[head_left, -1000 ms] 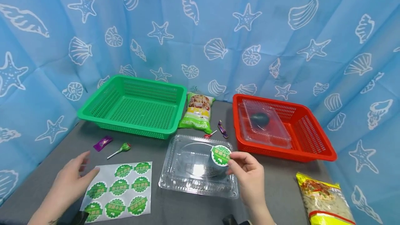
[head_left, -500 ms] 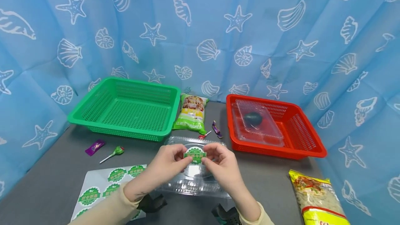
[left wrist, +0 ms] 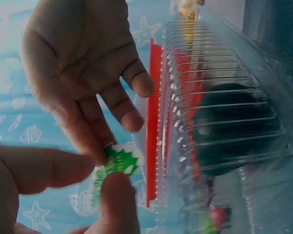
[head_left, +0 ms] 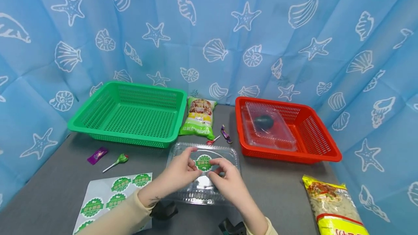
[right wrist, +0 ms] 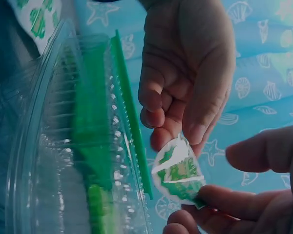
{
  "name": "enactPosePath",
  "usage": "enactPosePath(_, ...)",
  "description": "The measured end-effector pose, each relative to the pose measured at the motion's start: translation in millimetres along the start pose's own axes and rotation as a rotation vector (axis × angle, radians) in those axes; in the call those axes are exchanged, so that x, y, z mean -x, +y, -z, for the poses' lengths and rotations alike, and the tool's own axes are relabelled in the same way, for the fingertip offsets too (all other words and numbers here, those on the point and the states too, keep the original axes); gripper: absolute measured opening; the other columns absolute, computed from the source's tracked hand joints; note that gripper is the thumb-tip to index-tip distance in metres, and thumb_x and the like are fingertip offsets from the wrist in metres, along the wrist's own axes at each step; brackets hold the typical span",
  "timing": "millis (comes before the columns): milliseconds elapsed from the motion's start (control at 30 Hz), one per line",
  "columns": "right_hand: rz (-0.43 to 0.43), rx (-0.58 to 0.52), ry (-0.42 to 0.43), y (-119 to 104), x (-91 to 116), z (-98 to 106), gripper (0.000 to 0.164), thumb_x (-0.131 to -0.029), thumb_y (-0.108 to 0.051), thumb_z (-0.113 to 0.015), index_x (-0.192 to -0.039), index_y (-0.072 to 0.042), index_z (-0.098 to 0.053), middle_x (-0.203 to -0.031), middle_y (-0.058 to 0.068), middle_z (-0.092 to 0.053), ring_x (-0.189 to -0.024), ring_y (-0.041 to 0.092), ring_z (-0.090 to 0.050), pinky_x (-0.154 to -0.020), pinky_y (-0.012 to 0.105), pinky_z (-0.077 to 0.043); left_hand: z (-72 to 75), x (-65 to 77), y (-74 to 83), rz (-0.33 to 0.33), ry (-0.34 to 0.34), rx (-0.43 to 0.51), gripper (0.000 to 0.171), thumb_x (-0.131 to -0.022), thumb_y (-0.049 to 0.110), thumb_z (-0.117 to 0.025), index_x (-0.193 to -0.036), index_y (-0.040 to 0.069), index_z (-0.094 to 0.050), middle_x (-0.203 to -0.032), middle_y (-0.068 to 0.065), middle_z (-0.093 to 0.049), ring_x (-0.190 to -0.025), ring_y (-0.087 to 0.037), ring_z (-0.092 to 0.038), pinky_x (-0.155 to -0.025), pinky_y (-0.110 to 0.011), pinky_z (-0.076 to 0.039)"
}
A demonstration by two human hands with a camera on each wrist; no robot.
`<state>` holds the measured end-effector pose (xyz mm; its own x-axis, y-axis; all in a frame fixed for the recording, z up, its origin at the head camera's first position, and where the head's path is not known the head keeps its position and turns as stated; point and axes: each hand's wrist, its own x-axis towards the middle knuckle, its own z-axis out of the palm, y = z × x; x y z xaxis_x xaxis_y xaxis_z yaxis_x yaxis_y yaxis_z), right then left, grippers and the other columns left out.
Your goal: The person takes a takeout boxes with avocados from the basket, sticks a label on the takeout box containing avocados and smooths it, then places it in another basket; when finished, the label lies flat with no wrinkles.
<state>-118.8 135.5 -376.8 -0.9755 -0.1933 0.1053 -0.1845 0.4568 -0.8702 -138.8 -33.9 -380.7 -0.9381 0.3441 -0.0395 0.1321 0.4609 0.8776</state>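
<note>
A round green-and-white sticker (head_left: 203,163) is held above a clear plastic clamshell box (head_left: 202,196). My left hand (head_left: 181,169) pinches it between thumb and finger, as the right wrist view shows. My right hand (head_left: 226,177) touches the opposite edge with a fingertip; its thumb (right wrist: 256,152) stands apart from the sticker. In the right wrist view the sticker (right wrist: 178,170) looks bent and glossy. A dark rounded object (left wrist: 234,129) shows through the clear plastic in the left wrist view. The sticker sheet (head_left: 111,189) lies at left, partly beneath my left forearm.
A green basket (head_left: 130,139) stands at back left, and a red basket (head_left: 277,154) at right holds another clear box (head_left: 281,130). A green food packet (head_left: 198,117), a yellow food packet (head_left: 333,206), a lollipop (head_left: 117,161) and a purple-wrapped sweet (head_left: 97,155) lie around.
My left hand has come from the sticker sheet to the sticker, which moved left over the box with my right hand. Since half a second ago, the right thumb has come off the sticker.
</note>
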Motion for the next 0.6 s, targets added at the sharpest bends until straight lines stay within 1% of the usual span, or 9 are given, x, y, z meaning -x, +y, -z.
enactPosePath(33,0.009,0.052,-0.012,1,0,0,0.025,-0.077,-0.005,-0.059,-0.102,-0.004,-0.060,-0.097,0.007,-0.056,-0.077,0.015,-0.052,-0.056,0.022,-0.045,-0.2,0.9,-0.9,-0.001,-0.016,-0.013,0.047,-0.078,0.012,-0.060,-0.119,0.004,-0.039,-0.075,-0.001,-0.055,-0.057,-0.012,-0.053,-0.047,-0.026,-0.045)
enactPosePath(100,0.014,0.132,-0.041,2,-1,-1,0.027,-0.078,-0.007,-0.058,-0.105,-0.004,-0.059,-0.099,0.005,-0.055,-0.078,0.017,-0.050,-0.058,0.023,-0.044,-0.7,1.8,-2.5,-0.020,-0.048,-0.050,0.035,-0.079,0.013,-0.058,-0.110,0.007,-0.043,-0.079,0.000,-0.055,-0.058,-0.011,-0.052,-0.048,-0.026,-0.044)
enactPosePath(167,0.017,0.196,-0.066,3,-1,-1,0.030,-0.078,-0.010,-0.057,-0.107,-0.003,-0.057,-0.102,0.004,-0.053,-0.080,0.017,-0.049,-0.062,0.025,-0.044,-1.9,1.9,-3.9,-0.058,-0.065,-0.116,0.025,-0.079,0.015,-0.057,-0.102,0.009,-0.048,-0.083,0.000,-0.055,-0.058,-0.011,-0.049,-0.048,-0.025,-0.043)
enactPosePath(200,0.018,0.225,-0.075,3,-1,-1,0.031,-0.078,-0.012,-0.058,-0.108,-0.004,-0.057,-0.103,0.004,-0.053,-0.081,0.018,-0.049,-0.065,0.027,-0.044,-2.8,1.8,-4.4,-0.076,-0.073,-0.159,0.023,-0.079,0.017,-0.057,-0.100,0.009,-0.051,-0.085,0.000,-0.054,-0.059,-0.010,-0.049,-0.050,-0.024,-0.043)
enactPosePath(267,0.028,0.277,-0.091,5,-1,-2,0.033,-0.079,-0.016,-0.058,-0.109,-0.004,-0.057,-0.105,0.004,-0.053,-0.085,0.019,-0.051,-0.070,0.032,-0.045,-5.0,1.5,-5.5,-0.122,-0.079,-0.263,0.025,-0.079,0.022,-0.057,-0.100,0.009,-0.056,-0.089,0.001,-0.054,-0.064,-0.010,-0.050,-0.054,-0.024,-0.044)
enactPosePath(333,0.037,0.329,-0.104,6,0,-3,0.035,-0.079,-0.020,-0.058,-0.110,-0.004,-0.057,-0.108,0.005,-0.053,-0.091,0.021,-0.052,-0.076,0.037,-0.046,-7.2,1.2,-6.2,-0.158,-0.088,-0.360,0.031,-0.079,0.026,-0.058,-0.104,0.009,-0.058,-0.092,0.001,-0.054,-0.072,-0.010,-0.051,-0.061,-0.025,-0.045)
enactPosePath(433,0.053,0.426,-0.111,8,0,-6,0.038,-0.079,-0.023,-0.058,-0.111,-0.004,-0.057,-0.112,0.007,-0.054,-0.100,0.025,-0.051,-0.081,0.044,-0.044,-9.3,1.6,-6.4,-0.198,-0.106,-0.477,0.036,-0.080,0.030,-0.058,-0.108,0.009,-0.059,-0.092,0.001,-0.055,-0.078,-0.009,-0.051,-0.064,-0.024,-0.045)
enactPosePath(533,0.063,0.535,-0.123,9,0,-10,0.042,-0.079,-0.026,-0.056,-0.113,-0.002,-0.057,-0.117,0.009,-0.052,-0.100,0.028,-0.048,-0.078,0.046,-0.044,-9.6,2.9,-5.2,-0.222,-0.116,-0.563,0.037,-0.079,0.029,-0.058,-0.110,0.008,-0.059,-0.086,0.001,-0.052,-0.070,-0.008,-0.046,-0.056,-0.021,-0.041)
enactPosePath(600,0.069,0.599,-0.128,9,1,-13,0.043,-0.078,-0.028,-0.055,-0.114,-0.003,-0.057,-0.120,0.009,-0.051,-0.097,0.028,-0.047,-0.074,0.045,-0.045,-9.3,3.5,-4.0,-0.242,-0.110,-0.611,0.036,-0.079,0.028,-0.058,-0.109,0.008,-0.060,-0.082,0.001,-0.051,-0.067,-0.008,-0.043,-0.052,-0.020,-0.038)
